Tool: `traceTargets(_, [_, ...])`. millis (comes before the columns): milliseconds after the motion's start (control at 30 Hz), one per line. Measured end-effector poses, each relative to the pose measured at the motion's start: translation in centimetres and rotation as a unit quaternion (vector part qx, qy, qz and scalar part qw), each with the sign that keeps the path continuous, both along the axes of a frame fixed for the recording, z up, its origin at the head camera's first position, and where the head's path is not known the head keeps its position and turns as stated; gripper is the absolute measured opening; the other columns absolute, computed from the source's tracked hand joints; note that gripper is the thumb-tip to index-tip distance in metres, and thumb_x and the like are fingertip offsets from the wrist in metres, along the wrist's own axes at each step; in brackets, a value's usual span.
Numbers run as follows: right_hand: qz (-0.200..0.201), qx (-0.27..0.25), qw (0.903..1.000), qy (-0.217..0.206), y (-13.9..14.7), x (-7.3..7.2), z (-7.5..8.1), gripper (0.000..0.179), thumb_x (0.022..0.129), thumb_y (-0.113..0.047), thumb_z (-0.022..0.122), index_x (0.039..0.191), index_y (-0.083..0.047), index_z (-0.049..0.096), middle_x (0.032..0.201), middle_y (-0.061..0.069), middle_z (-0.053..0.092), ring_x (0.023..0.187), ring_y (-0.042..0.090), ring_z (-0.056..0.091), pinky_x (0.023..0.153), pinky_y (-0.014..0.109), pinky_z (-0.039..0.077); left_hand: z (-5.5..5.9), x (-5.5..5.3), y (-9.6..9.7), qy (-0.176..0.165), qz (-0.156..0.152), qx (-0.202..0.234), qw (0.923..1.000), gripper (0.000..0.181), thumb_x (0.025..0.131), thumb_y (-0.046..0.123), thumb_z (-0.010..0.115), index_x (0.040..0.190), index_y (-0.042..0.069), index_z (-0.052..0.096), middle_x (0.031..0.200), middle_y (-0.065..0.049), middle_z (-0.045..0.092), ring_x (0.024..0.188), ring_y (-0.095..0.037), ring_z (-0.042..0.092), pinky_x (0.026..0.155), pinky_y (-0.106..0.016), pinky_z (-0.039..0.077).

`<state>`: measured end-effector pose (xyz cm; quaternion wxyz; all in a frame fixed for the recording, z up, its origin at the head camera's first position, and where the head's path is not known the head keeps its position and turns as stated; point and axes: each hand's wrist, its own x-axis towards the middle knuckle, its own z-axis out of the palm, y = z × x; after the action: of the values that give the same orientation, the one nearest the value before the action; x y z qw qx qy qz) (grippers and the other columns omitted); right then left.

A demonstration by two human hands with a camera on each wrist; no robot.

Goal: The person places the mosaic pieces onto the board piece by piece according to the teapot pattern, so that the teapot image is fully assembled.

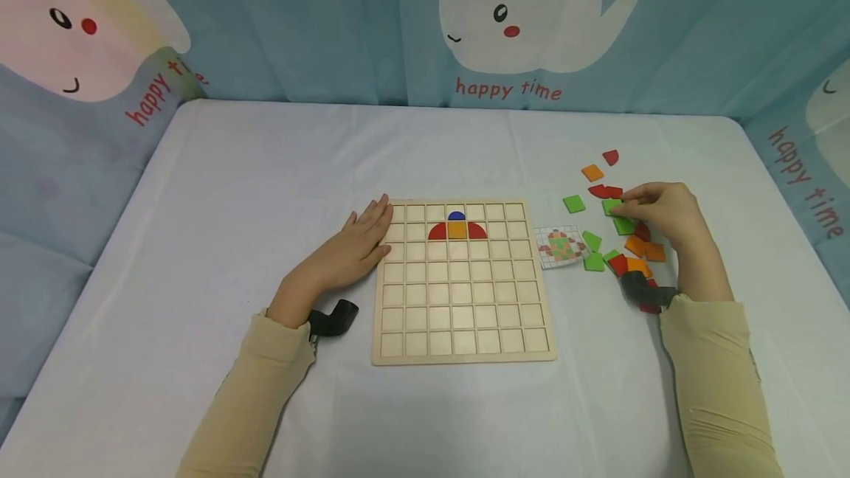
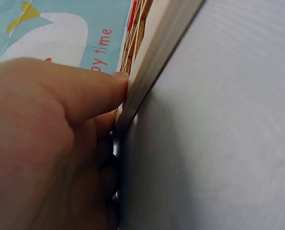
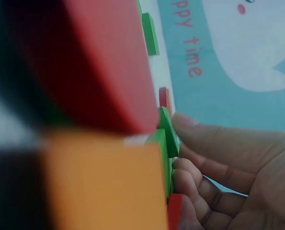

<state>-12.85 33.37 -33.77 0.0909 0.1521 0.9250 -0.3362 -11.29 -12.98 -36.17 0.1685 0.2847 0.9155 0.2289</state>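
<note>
The left hand (image 1: 352, 248), fingers straight, rests on the left edge of a pale wooden grid board (image 1: 470, 321), apparently steadying it. Right of it, the right hand (image 1: 667, 216) pinches a green square tile (image 1: 610, 205) among coloured tiles (image 1: 635, 246), seemingly laid within reach.

Wooden board (image 2: 154, 52): rim runs diagonally; red piece (image 2: 131, 18) on it, near top.
Left hand (image 2: 32, 139): thumb tip touching rim, other fingers shadowed.
White surface (image 2: 238, 120): right side, shadow beside board.
Backdrop (image 2: 106, 14): blue, white figure, red "time".
</note>
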Motion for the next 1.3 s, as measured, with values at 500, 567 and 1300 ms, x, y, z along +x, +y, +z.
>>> traceTargets(500, [0.014,0.002,0.9994,0.032,-0.1,0.0,-0.2,0.038,0.084,-0.025,0.074,0.105,0.002,0.057,0.076,-0.001,0.057,0.067,0.017,0.051,0.055,0.023,0.045,0.0,0.0,-0.1,-0.002,-0.001,-0.002,1.0000,0.062,0.102,0.021,0.040,0.149,-0.005,0.007,0.156,-0.017,-0.003,0.143,-0.030,-0.001,0.114,-0.048,0.001])
traceTargets(567, [0.013,0.000,0.9995,0.028,-0.1,0.0,0.0,0.040,0.084,-0.027,0.073,0.106,0.002,0.058,0.075,-0.002,0.056,0.066,0.016,0.051,0.054,0.024,0.045,-0.1,0.0,-0.1,-0.003,-0.001,-0.002,1.0000,0.063,0.102,0.021,0.040,0.149,-0.004,0.007,0.156,-0.017,-0.003,0.143,-0.029,-0.001,0.114,-0.048,0.001])
traceTargets(1300, [0.022,-0.041,0.9978,0.048,1.4,-0.9,-1.2,0.044,0.085,-0.042,0.068,0.108,-0.005,0.063,0.088,-0.007,0.064,0.079,0.013,0.059,0.075,0.028,0.040,0.3,-0.2,-0.1,-0.009,-0.006,-0.007,0.9999,0.062,0.103,0.022,0.038,0.149,-0.004,0.006,0.156,-0.016,-0.004,0.143,-0.029,-0.002,0.114,-0.047,0.000])
